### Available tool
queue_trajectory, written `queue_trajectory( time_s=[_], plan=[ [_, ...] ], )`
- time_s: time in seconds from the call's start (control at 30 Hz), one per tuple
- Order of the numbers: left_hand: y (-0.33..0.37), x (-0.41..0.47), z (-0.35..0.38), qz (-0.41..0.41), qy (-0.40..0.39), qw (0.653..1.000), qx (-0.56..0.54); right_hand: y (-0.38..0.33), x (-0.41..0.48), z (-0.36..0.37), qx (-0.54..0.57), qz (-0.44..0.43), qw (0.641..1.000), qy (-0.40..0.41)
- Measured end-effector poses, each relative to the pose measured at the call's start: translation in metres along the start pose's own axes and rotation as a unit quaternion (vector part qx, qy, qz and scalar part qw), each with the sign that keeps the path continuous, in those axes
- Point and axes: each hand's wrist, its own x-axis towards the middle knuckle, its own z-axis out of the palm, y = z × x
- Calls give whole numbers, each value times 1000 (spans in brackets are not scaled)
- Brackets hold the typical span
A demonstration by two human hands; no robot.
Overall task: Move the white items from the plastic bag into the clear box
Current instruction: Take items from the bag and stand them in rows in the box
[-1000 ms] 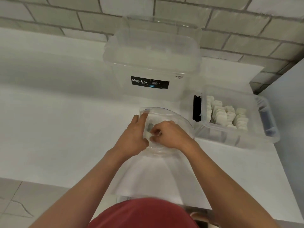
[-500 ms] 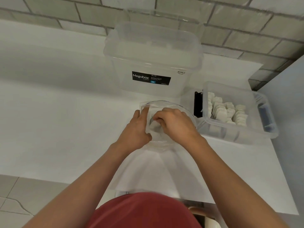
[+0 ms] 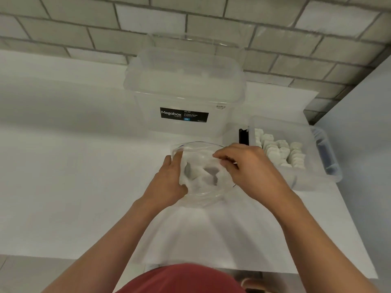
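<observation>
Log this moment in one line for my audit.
left hand: grips plastic bag | right hand: curled at bag mouth | clear box: part-filled

Even soft overhead light, faint shadows, slight blur, wide-angle edge distortion.

Clear plastic bag (image 3: 203, 196), mouth pulled wide into a rounded opening that faces up. Low inside, a small clump of white items (image 3: 198, 173), crumpled-looking, perhaps three or four; too hazy through the plastic for a sure count. Just beside it on the right, clear box (image 3: 306, 180): shallow, rectangular, open-topped, set slightly askew. Within, more white pieces (image 3: 279, 151), flat with scalloped edges, standing on edge in tight rows, packed toward the left half.
</observation>
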Motion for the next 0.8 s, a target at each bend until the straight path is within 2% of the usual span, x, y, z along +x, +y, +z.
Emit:
queue_trajectory(
  time_s=[0.1, 0.17, 0.27, 0.37, 0.47, 0.6, 0.67, 0.8],
  plan=[
    [-3, 4, 0, -1, 11, 1000, -6, 16, -13, -54, 56, 56, 990, 115],
    [-4, 8, -1, -1, 21, 1000, -8, 36, -15, -82, 53, 74, 978, 185],
    [-5, 10, 0, 6, 26, 1000, -8, 73, -11, -104, 9, 88, 970, 226],
    [-3, 13, 1, 3, 21, 1000, -5, 108, -3, -108, -45, 129, 977, 162],
    [0, 14, 2, -4, 20, 1000, -2, 137, 4, -101, -39, 195, 980, 12],
    [6, 12, 5, -5, 21, 1000, 0, 162, 11, -76, -52, 194, 970, -136],
    [7, 11, 7, -6, 17, 1000, -2, 170, 14, -65, -60, 203, 965, -156],
    [7, 7, 10, -9, 15, 1000, -5, 182, 22, -50, -92, 219, 962, -136]
  ],
)
